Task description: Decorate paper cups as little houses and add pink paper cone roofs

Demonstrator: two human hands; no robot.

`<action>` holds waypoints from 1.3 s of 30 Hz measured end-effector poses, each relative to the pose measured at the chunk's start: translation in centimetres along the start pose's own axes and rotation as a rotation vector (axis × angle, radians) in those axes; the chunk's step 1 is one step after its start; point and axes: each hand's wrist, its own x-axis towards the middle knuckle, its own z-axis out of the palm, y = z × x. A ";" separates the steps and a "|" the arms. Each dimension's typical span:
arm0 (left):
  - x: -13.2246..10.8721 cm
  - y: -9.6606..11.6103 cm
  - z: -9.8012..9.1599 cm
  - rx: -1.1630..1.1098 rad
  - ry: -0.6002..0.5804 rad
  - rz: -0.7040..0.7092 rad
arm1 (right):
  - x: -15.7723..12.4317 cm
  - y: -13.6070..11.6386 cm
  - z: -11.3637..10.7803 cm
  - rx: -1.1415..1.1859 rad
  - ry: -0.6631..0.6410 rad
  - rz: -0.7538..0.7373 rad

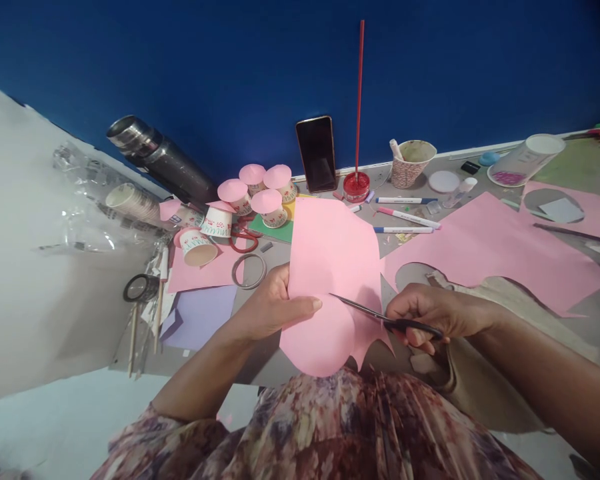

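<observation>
A sheet of pink paper (335,247) is held up in front of me, its lower part cut along a curve into a rounded shape. My left hand (285,303) grips the sheet at its left side, thumb on top and fingers behind. In my right hand (425,317) is a pair of scissors (363,308) with black handles, the fingers wrapped round the loops. The blades point left into the sheet, close to my left thumb. Jagged pink offcuts hang from the sheet below the blades.
Decorated paper cups (271,212) with pink tops stand at the back left, near a dark flask (167,160). A phone (316,155) leans on the blue wall. Markers (405,200), a patterned cup (413,167) and cut pink paper (485,247) lie right; lilac paper (205,317) lies left.
</observation>
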 end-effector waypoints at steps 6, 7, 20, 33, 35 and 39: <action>0.1 0.4 0.1 -0.004 -0.008 -0.016 | 0.0 0.1 0.0 0.011 -0.001 -0.006; 0.1 0.5 0.1 -0.011 -0.007 -0.014 | 0.0 0.0 0.0 0.012 0.006 0.002; 0.2 0.9 0.5 -0.002 -0.022 -0.001 | 0.2 0.4 0.0 0.004 -0.017 -0.021; 0.2 1.1 0.4 0.046 -0.073 -0.034 | 0.2 0.3 0.0 -0.015 -0.041 -0.017; 0.3 1.2 0.4 0.063 -0.104 -0.047 | 0.3 0.4 0.0 -0.018 -0.047 -0.030; 0.7 1.5 0.3 0.082 -0.139 -0.056 | 0.3 0.5 -0.1 -0.013 -0.044 -0.044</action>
